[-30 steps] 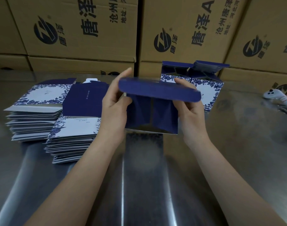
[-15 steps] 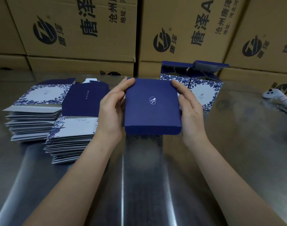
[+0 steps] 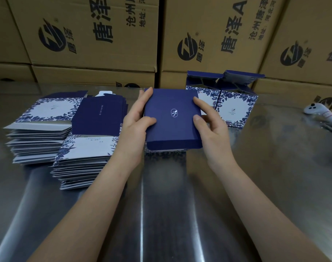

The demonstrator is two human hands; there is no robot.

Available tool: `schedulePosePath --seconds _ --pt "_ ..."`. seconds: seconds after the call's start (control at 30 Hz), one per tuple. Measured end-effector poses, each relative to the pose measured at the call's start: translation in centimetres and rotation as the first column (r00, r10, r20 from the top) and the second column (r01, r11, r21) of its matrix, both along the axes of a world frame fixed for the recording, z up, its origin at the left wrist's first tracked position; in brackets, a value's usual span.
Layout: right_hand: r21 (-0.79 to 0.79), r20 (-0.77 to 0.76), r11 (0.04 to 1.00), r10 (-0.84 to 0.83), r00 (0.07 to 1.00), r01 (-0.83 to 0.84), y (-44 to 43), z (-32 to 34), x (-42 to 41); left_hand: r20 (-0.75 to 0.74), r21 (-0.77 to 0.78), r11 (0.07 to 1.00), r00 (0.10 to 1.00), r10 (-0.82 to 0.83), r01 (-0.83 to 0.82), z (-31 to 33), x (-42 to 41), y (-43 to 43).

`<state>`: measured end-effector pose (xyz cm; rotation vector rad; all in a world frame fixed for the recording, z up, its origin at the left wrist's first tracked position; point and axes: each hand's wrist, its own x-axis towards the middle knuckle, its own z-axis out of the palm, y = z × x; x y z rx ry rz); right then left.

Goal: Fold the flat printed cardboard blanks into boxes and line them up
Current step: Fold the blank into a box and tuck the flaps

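A navy box [image 3: 172, 118] with a small white emblem on its top flap sits at the table's centre. My left hand [image 3: 137, 125] grips its left side, thumb laid on the flap. My right hand [image 3: 210, 125] grips the right side, thumb also on top. The flap's front lip [image 3: 173, 145] hangs down over the front edge. Two folded boxes [image 3: 225, 104] with blue floral fronts stand side by side behind it on the right, lids up. Two stacks of flat blanks [image 3: 48, 129] lie to the left.
The steel table [image 3: 180, 205] is reflective. Large brown cartons [image 3: 97, 35] form a wall along the back edge. A white controller [image 3: 320, 112] and a dark flat object lie at the far right.
The lid flap, first raised and edge-on, came down flat over the box. Both thumbs now lie on top of it and the front lip has bent downward.
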<state>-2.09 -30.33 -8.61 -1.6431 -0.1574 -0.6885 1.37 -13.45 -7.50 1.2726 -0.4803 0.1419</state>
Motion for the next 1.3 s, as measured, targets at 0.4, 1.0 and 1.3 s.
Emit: schedulePosePath --seconds 0.4,1.0,1.3 --pt "-0.075 0.027 0.996 -0.051 0.998 0.053 -0.1 -0.6 0.5 -0.006 0.037 0.978 0.979 0.204 -0.204 -0.7 0.3 0.0" --pt "-0.034 0.097 0.988 -0.149 0.984 0.153 -0.5 -1.0 0.3 0.175 0.347 0.908 0.967 0.182 -0.234 -1.3 0.1 -0.4" --pt "-0.127 0.103 0.99 -0.051 0.993 0.063 -1.3 -0.7 0.4 0.383 0.38 0.816 0.877 0.29 -0.436 -1.2 -0.2 -0.6"
